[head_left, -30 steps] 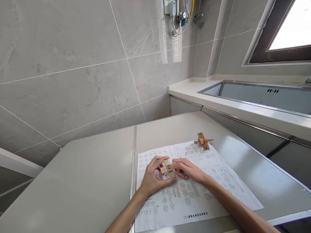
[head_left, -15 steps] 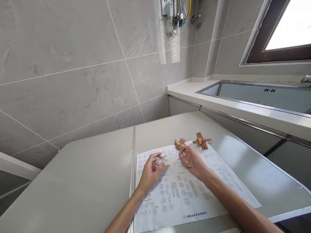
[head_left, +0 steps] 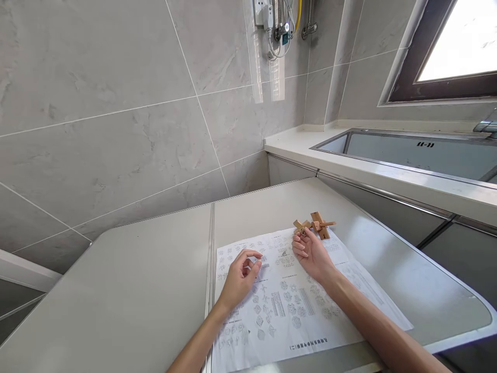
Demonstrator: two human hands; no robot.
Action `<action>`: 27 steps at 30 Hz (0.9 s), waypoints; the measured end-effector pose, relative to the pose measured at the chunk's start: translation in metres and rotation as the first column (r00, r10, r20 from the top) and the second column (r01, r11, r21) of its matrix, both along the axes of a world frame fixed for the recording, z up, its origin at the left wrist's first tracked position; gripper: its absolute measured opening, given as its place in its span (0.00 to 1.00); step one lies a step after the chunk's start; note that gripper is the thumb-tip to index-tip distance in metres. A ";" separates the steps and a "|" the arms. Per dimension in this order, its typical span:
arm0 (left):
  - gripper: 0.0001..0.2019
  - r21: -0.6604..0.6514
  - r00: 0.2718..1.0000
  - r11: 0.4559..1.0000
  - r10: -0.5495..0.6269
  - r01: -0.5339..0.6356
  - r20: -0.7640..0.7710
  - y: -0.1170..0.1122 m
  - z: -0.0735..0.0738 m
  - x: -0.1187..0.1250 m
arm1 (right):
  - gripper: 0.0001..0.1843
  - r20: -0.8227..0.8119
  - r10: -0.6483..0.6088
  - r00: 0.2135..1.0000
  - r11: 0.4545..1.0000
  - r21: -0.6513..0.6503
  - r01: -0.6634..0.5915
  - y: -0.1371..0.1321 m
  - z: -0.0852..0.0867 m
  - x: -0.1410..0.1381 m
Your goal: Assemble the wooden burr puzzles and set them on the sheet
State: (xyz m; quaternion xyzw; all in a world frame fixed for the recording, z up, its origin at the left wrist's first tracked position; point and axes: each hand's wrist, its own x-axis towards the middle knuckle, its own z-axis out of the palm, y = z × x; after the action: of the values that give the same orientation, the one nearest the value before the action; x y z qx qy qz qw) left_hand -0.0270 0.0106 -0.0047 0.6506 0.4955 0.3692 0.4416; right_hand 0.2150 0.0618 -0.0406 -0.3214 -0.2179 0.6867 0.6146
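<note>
My right hand (head_left: 311, 252) reaches forward over the printed instruction sheet (head_left: 287, 305) and holds a small wooden interlocking puzzle (head_left: 301, 226) at its fingertips, close to the sheet's far edge. A second wooden cross-shaped puzzle (head_left: 320, 224) sits just right of it, nearly touching. My left hand (head_left: 240, 277) rests on the left part of the sheet with its fingers loosely curled and nothing visible in them.
The sheet lies on a grey table (head_left: 135, 290) with a seam down its middle. A tiled wall rises behind. At the right a white counter holds a steel sink (head_left: 407, 150). A window shows at the top right.
My right hand carried the wooden puzzle away from my left hand, forward and right, down beside the second puzzle. My left hand let go and stayed on the sheet.
</note>
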 end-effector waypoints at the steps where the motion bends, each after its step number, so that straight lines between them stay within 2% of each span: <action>1: 0.14 -0.007 1.000 1.000 0.001 -0.001 -0.005 0.000 0.000 0.000 | 0.20 0.014 -0.005 1.000 1.000 0.001 0.005 0.000 0.001 0.000; 5: 0.16 -0.032 1.000 0.999 -0.007 0.007 -0.016 -0.001 0.002 -0.001 | 0.21 0.110 0.024 0.994 1.000 0.012 -0.025 -0.005 0.006 -0.005; 9: 0.16 -0.043 1.000 0.999 -0.025 0.024 -0.012 0.000 0.003 0.000 | 0.21 0.276 0.085 0.957 0.994 0.037 -0.099 -0.015 0.012 -0.014; 14: 0.18 -0.055 1.000 0.998 -0.027 0.027 -0.008 0.002 0.005 0.001 | 0.23 0.533 0.074 0.843 0.981 0.111 -0.157 -0.024 0.015 -0.027; 18: 0.19 -0.069 0.999 0.997 -0.031 0.030 -0.010 0.004 0.006 0.001 | 0.20 0.685 0.032 0.728 0.958 0.186 -0.217 -0.029 0.016 -0.033; 23: 0.17 -0.077 0.999 0.997 -0.032 0.030 -0.031 0.005 0.006 0.001 | 0.14 0.778 -0.005 0.628 0.935 0.227 -0.273 -0.032 0.014 -0.036; 27: 0.16 -0.090 0.998 0.996 -0.026 0.022 -0.052 0.006 0.007 0.001 | 0.12 0.804 -0.027 0.595 0.926 0.244 -0.288 -0.032 0.012 -0.037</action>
State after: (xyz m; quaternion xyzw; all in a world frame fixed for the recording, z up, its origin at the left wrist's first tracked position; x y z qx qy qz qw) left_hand -0.0259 0.0169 0.0021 0.6456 0.5154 0.3237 0.4613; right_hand 0.1778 0.0297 -0.0290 -0.4608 -0.6093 0.4655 0.4468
